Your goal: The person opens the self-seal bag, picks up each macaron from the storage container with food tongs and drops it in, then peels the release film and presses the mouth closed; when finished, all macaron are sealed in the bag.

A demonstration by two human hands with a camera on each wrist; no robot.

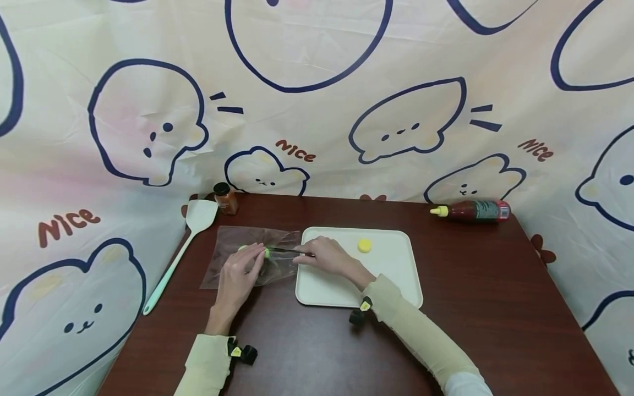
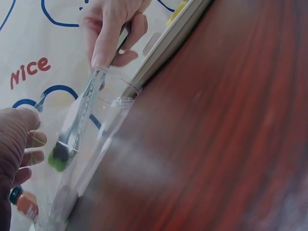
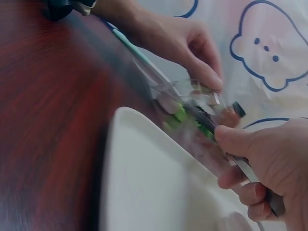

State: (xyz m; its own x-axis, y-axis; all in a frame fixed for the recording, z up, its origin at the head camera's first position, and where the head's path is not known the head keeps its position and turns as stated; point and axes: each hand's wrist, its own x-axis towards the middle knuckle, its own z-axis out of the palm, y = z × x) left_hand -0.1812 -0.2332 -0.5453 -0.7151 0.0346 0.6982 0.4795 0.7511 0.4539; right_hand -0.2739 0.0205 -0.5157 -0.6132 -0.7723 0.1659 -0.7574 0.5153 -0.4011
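My left hand pinches the upper edge of a clear plastic bag lying at the left of the table. Slim metal tongs are gripped in my right hand, above the left edge of a white tray. Their dark tips reach inside the bag, right at a bright green piece. More green shows through the plastic in the right wrist view, partly hidden by the tongs. A round yellow piece sits on the tray near its back edge.
Left of the bag lies a spatula with a pale green handle. A small black-capped jar stands at the back left. A red sauce bottle with a yellow tip lies on its side at the back right. Patterned cloth hangs behind the table.
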